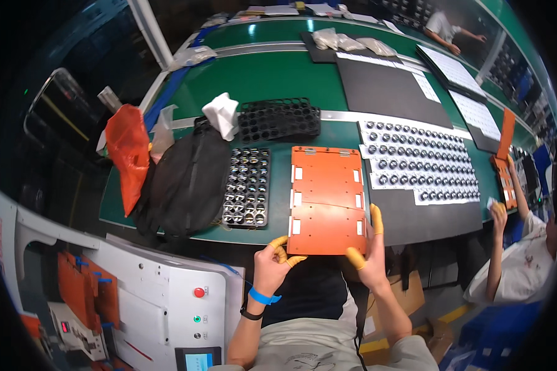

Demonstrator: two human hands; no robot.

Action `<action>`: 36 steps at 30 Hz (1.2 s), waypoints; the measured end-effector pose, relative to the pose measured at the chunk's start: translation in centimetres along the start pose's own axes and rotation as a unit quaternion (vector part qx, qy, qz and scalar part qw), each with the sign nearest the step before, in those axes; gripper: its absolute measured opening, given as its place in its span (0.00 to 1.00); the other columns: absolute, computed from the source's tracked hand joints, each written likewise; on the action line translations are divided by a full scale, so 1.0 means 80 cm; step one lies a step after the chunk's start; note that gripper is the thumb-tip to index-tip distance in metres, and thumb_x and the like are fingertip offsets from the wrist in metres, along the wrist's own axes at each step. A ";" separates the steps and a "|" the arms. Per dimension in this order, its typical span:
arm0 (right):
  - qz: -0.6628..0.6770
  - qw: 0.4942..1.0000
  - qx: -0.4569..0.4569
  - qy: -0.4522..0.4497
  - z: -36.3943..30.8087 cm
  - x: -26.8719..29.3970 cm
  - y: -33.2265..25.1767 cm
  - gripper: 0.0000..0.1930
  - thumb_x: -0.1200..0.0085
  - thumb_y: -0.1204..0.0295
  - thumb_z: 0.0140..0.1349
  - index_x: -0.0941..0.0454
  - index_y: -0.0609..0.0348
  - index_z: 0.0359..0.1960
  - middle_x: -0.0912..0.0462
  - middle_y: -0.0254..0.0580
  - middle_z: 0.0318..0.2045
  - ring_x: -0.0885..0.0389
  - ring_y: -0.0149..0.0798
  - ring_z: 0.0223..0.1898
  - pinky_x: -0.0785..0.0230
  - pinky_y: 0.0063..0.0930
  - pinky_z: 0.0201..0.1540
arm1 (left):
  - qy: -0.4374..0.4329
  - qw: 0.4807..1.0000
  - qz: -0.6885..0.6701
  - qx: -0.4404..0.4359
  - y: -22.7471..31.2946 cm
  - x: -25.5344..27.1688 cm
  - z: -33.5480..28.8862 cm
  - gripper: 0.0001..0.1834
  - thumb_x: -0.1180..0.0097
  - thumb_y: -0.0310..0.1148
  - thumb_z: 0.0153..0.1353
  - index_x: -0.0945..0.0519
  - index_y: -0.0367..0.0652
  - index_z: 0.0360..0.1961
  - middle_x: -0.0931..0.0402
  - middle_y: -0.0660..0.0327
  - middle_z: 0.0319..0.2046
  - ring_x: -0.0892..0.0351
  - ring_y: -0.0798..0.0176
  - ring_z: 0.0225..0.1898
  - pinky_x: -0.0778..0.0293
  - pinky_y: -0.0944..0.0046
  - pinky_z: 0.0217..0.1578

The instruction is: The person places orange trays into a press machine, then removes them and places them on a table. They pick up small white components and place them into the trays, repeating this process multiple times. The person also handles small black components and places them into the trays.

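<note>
Black tray point(268, 185) of round parts point(247, 199) is sitting leftmost of these on the green worktop point(338, 133). Left hand point(269, 269) — yellow-tipped fingers are grasping the near-left corner of the orange fixture point(328, 191). Keeping it level and supporting both near corners evenly is probably serving best. Fixture is lying between and ahead of the hands, reaching past the worktop's edge. Right hand point(372, 267) is spanning its near-right corner, thumb and forefinger apart — can't tell whether they're gripping

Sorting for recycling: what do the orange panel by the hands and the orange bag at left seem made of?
Orange panel: probably plastic, semi-matt; it looks flat and evenly coloured, though painted metal is possible.
Orange bag: likely plastic film, glossy, judging by its creases and highlights.
</note>
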State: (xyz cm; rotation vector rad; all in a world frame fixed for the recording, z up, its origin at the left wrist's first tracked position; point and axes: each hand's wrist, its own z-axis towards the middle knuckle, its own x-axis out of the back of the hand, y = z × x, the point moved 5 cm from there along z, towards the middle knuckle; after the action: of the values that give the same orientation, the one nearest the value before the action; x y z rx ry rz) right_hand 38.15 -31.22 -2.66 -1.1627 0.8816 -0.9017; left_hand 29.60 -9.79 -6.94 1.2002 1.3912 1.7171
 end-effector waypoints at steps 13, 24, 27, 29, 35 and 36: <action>0.255 0.938 -0.233 0.019 -0.016 0.047 0.040 0.23 0.47 0.73 0.60 0.30 0.65 0.58 0.20 0.47 0.49 0.19 0.43 0.50 0.24 0.35 0.52 | -0.037 0.991 -0.127 -0.019 0.045 0.010 -0.062 0.24 0.21 0.37 0.45 0.20 0.34 0.37 0.38 0.73 0.16 0.45 0.80 0.21 0.43 0.73 0.21; 0.194 0.979 0.022 -0.050 -0.054 -0.040 -0.095 0.34 0.50 0.65 0.63 0.43 0.67 0.69 0.29 0.54 0.58 0.25 0.45 0.58 0.30 0.37 0.59 | 0.320 0.930 0.042 -0.178 0.118 0.175 -0.238 0.14 0.30 0.35 0.56 0.21 0.38 0.34 0.24 0.56 0.35 0.32 0.73 0.23 0.33 0.70 0.25; 0.271 0.954 0.055 -0.112 -0.043 -0.065 -0.107 0.32 0.54 0.67 0.65 0.43 0.68 0.69 0.29 0.55 0.58 0.25 0.47 0.58 0.30 0.37 0.59 | 0.620 0.769 0.056 -0.144 0.117 0.260 -0.379 0.08 0.39 0.32 0.62 0.20 0.38 0.38 0.21 0.63 0.38 0.31 0.76 0.25 0.33 0.73 0.27; 0.264 0.951 0.112 -0.117 -0.042 -0.082 -0.106 0.30 0.56 0.67 0.66 0.41 0.70 0.67 0.29 0.57 0.59 0.25 0.49 0.58 0.30 0.39 0.59 | 0.730 0.678 0.041 -0.078 0.125 0.290 -0.470 0.10 0.43 0.28 0.65 0.20 0.37 0.46 0.21 0.66 0.36 0.33 0.80 0.27 0.36 0.78 0.28; 0.433 0.855 -0.014 -0.285 -0.134 -0.271 -0.194 0.32 0.50 0.68 0.57 0.39 0.66 0.64 0.30 0.58 0.59 0.27 0.49 0.58 0.32 0.39 0.60 | 0.823 0.537 0.123 0.138 0.056 0.319 -0.667 0.21 0.52 0.41 0.73 0.18 0.33 0.32 0.26 0.63 0.18 0.33 0.73 0.21 0.39 0.67 0.23; 0.383 0.879 -0.008 -0.284 -0.152 -0.290 -0.197 0.33 0.50 0.68 0.55 0.39 0.67 0.64 0.30 0.58 0.59 0.26 0.49 0.57 0.31 0.39 0.59 | 0.828 0.514 0.149 0.170 0.050 0.323 -0.683 0.28 0.58 0.46 0.74 0.18 0.34 0.27 0.32 0.61 0.13 0.34 0.70 0.18 0.39 0.62 0.22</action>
State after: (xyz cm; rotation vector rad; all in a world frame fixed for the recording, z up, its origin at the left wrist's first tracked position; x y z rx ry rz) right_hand 16.24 -16.75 13.01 -0.8908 0.7523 0.1052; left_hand -30.30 -10.19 1.88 -0.7936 2.5974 3.0410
